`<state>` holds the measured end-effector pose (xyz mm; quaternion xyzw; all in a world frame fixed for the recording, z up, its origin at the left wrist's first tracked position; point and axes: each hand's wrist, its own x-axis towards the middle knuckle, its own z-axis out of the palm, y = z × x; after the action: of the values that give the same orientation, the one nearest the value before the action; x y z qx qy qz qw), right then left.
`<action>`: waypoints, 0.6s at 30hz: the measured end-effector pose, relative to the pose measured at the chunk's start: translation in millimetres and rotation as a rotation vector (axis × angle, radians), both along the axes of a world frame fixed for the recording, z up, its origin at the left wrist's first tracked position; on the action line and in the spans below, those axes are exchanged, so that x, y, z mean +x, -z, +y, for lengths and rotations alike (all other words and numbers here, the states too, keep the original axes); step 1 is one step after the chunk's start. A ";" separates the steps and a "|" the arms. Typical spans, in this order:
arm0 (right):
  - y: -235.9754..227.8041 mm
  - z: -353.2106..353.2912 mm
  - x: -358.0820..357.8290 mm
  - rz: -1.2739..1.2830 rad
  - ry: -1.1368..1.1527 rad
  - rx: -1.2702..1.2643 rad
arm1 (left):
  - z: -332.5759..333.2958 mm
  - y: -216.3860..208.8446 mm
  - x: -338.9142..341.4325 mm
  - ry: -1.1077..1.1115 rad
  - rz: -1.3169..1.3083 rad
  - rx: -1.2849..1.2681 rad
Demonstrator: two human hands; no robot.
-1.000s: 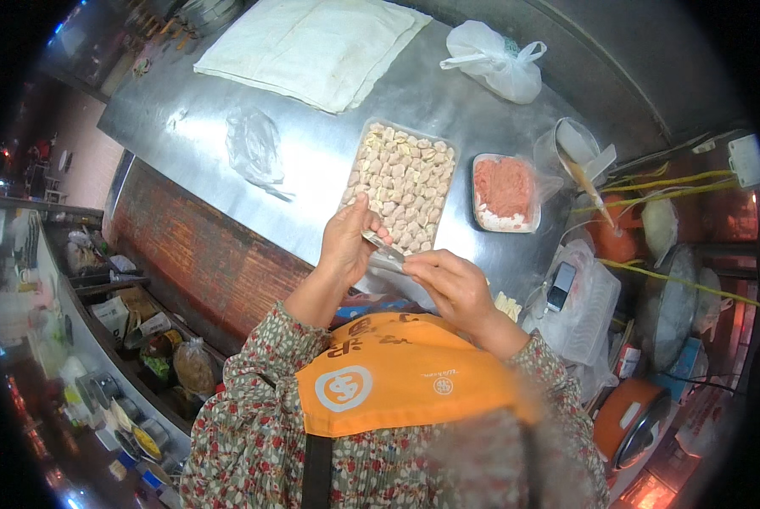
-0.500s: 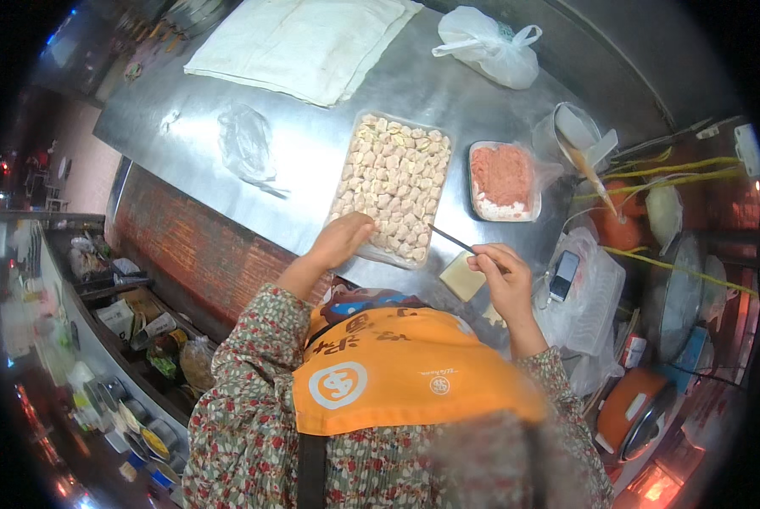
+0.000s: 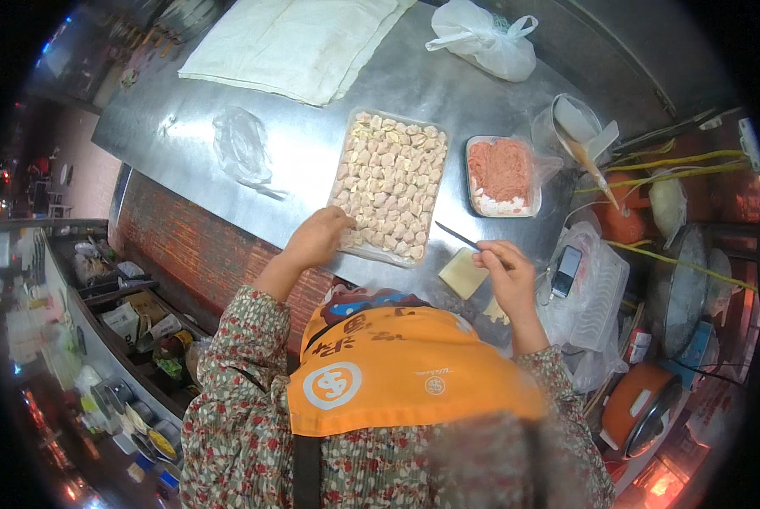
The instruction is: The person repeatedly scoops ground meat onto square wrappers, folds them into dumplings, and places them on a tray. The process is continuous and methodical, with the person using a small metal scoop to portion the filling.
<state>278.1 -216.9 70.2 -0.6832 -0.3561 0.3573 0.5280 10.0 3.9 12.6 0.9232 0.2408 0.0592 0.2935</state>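
A shallow tray (image 3: 373, 251) lies in front of me, filled with rows of small pale wontons (image 3: 390, 182). My left hand (image 3: 319, 237) rests at its near left corner, fingers bent together with the tips against the wontons there; whatever they pinch is hidden. In my right hand (image 3: 507, 270) is a thin dark stick (image 3: 456, 234), gripped near one end and pointing left toward the tray. Just below the stick sits a stack of pale yellow square wrappers (image 3: 462, 274). Beyond my right hand stands a container of pink minced meat (image 3: 500, 176), whitish at its near end.
On the metal table (image 3: 304, 153) lie a folded white cloth (image 3: 291, 47), a crumpled clear bag (image 3: 240, 146) and a tied white bag (image 3: 486, 42). A mobile phone (image 3: 567, 270) lies on plastic packaging to the right. A clear tub (image 3: 558, 127) stands beside the meat.
My left hand has shifted left along the tray's near edge, away from the wontons' middle. My right hand still holds the stick, whose tip is now slightly farther from the tray.
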 end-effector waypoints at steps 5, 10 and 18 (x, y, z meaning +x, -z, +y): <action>5.0 5.4 25.9 0.005 0.130 0.036 | -19.7 -2.5 34.6 0.007 -0.086 -0.111; 20.0 37.3 74.5 -0.362 0.199 0.046 | -80.5 16.9 109.5 0.332 -0.047 -0.154; 45.1 87.9 116.6 -0.733 -0.029 0.045 | -109.0 45.7 158.8 0.370 0.092 -0.026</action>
<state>394.6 -129.0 25.1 -0.7488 -0.5392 0.0881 0.3752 168.7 -105.1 -33.1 0.9497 0.0810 -0.0411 0.2998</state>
